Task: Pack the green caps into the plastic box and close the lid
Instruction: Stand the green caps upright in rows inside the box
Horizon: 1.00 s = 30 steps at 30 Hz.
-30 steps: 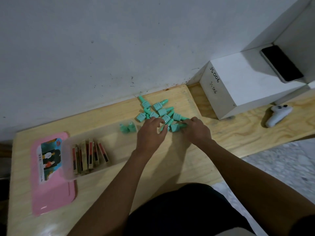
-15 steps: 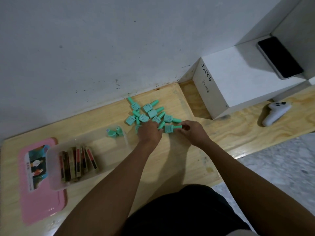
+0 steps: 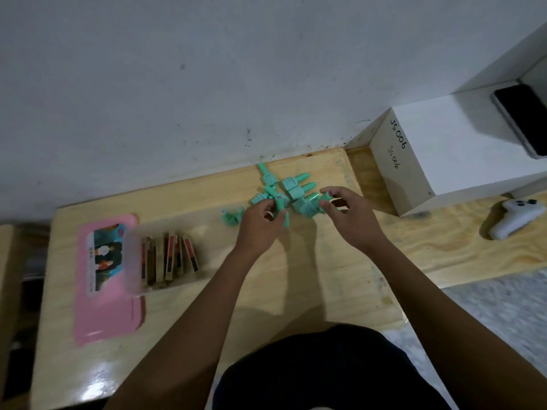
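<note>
Several green caps [image 3: 288, 184] lie in a loose pile on the wooden table by the wall. My left hand [image 3: 260, 224] is closed around green caps, one sticking out past the fingers at its right side. My right hand [image 3: 346, 214] pinches more green caps [image 3: 310, 205] at the pile's right edge. Two green caps [image 3: 232, 217] sit inside the right end of the clear plastic box [image 3: 133, 261], which lies open to the left of my hands. The pink lid [image 3: 106, 306] lies flat under and beside the box's left end.
Several brown and red small packs [image 3: 168, 258] stand in the box's left half. A white block [image 3: 438, 149] marked JS006 stands at the right with a black phone [image 3: 524, 119] on it. A white controller [image 3: 515, 217] lies on the table at far right.
Both hands have lifted slightly off the pile with caps in their fingers. The camera view has shifted a little, and the pile looks more bunched together.
</note>
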Each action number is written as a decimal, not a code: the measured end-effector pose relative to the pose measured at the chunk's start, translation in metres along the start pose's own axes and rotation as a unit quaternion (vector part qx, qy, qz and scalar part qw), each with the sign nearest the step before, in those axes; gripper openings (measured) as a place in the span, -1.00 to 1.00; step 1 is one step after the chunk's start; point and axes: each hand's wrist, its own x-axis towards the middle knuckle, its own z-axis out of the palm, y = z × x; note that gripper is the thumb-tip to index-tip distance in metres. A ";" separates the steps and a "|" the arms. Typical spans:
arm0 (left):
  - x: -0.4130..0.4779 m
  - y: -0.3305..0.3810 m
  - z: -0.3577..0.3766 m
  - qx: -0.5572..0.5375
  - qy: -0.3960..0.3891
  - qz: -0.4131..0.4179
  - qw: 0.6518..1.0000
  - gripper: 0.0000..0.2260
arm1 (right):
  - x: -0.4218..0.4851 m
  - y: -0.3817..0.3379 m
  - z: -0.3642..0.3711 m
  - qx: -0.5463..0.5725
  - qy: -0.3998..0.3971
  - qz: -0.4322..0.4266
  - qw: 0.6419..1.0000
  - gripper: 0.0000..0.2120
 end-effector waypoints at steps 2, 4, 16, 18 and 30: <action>-0.011 -0.005 -0.021 -0.027 0.043 0.006 0.999 -0.86 | -0.002 -0.015 0.017 0.004 -0.009 -0.018 1.000 -0.79; -0.022 -0.014 -0.040 -0.044 0.092 0.000 0.995 -0.86 | -0.004 -0.028 0.036 0.003 -0.024 -0.035 0.999 -0.79; -0.038 -0.074 -0.085 -0.025 0.184 -0.030 0.982 -0.83 | 0.004 -0.062 0.129 -0.275 -0.099 -0.141 0.946 -0.76; -0.034 -0.085 -0.083 -0.018 0.175 -0.030 0.984 -0.81 | 0.007 -0.060 0.137 -0.348 -0.100 -0.166 0.917 -0.76; -0.013 -0.097 -0.064 0.031 0.115 -0.027 0.992 -0.80 | 0.007 -0.045 0.157 -0.489 -0.038 -0.196 0.849 -0.81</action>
